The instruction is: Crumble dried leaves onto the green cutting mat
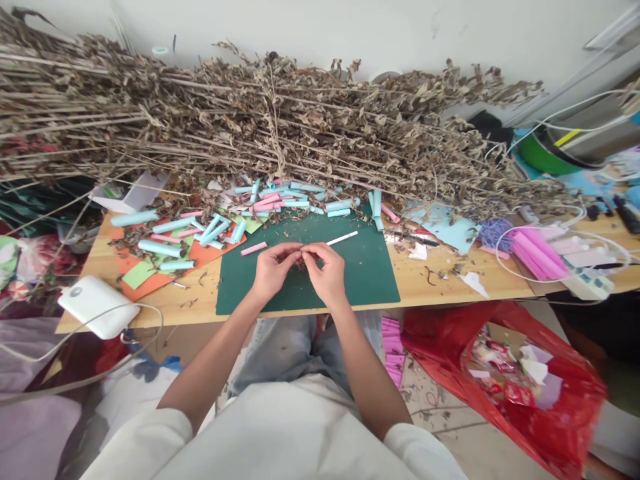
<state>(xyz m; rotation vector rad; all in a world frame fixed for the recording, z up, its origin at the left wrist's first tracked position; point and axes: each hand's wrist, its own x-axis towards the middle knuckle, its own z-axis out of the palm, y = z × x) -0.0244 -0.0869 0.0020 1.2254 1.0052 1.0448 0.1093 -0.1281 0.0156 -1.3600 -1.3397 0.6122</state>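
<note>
My left hand (pixel 273 270) and my right hand (pixel 327 272) meet fingertip to fingertip above the green cutting mat (pixel 370 277). Both are closed in a pinch, and whatever is between the fingers is too small to make out. Brown dried leaf crumbs (pixel 301 265) show just below the fingertips. A short pink paper roll (pixel 254 249) lies on the mat left of my left hand. Beyond my right hand rests a thin white stick (pixel 343 238), its near end close to the knuckles.
Dried leafy stalks (pixel 280 127) pile along the table's back. Blue paper rolls (pixel 215 230) and pink ones lie scattered in front, some on orange paper (pixel 205 257). A white power bank (pixel 99 307) sits left. A red bag (pixel 435 333) of scraps stands below right.
</note>
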